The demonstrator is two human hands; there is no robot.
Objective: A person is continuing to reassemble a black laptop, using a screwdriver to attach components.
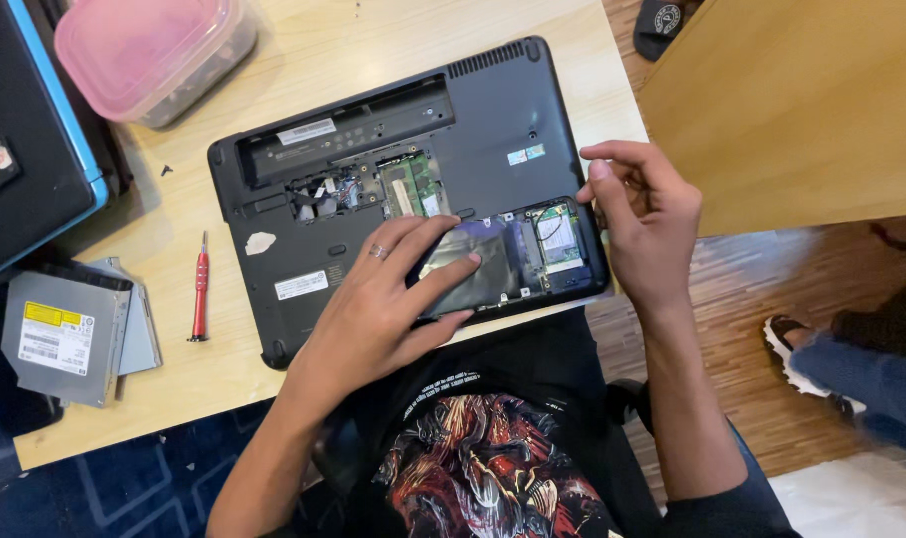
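Left hand [388,299] on laptop [373,149]; wooden table [373,40], parquet floor [772,329].

The left hand [388,299] hides part of the silver drive [478,269] in the laptop [493,120].

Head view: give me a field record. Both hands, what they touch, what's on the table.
surface: wooden table
main item: black laptop, upside down, bottom covers off, boards exposed
left hand: fingers spread on the silvery drive in the open bay, ring on one finger
right hand: at the laptop's right edge, fingertips on the rim
left of laptop: red screwdriver, lying flat, apart from it
table's left edge: grey optical drive
far left corner: pink-lidded container
background: another person's shoe on the floor
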